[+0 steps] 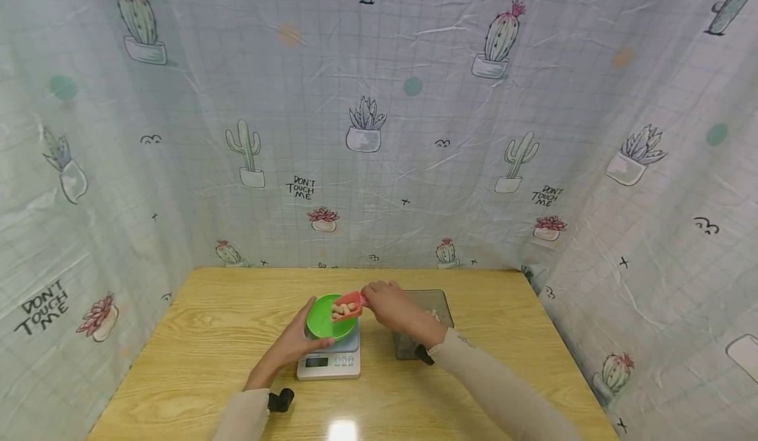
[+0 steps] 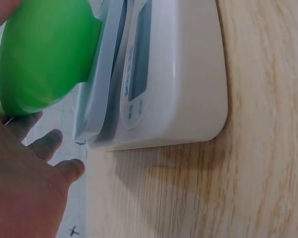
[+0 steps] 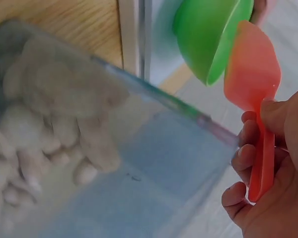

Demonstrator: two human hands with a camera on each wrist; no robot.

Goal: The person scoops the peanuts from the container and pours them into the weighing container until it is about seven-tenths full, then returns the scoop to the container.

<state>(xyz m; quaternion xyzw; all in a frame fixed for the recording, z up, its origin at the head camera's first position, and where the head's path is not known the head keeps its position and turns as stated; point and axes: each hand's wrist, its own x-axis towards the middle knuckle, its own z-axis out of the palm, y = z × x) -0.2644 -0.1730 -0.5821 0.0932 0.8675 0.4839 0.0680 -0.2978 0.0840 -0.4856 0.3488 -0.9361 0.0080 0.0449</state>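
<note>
Table (image 1: pixel 497 309): grey see-through bin (image 1: pixel 435 291) at right, scale (image 1: pixel 328 370) at left. Green bowl (image 1: pixel 320 322) on scale; left hand (image 1: pixel 302 339) grips it from the left, thumb on near side. Red scoop (image 1: pixel 355 298) over bowl's right part, left of right hand (image 1: pixel 391 303), which grips its handle. Scoop's long axis: handle right-far, mouth left-near. Peanuts (image 1: pixel 343 309) in scoop.
</note>
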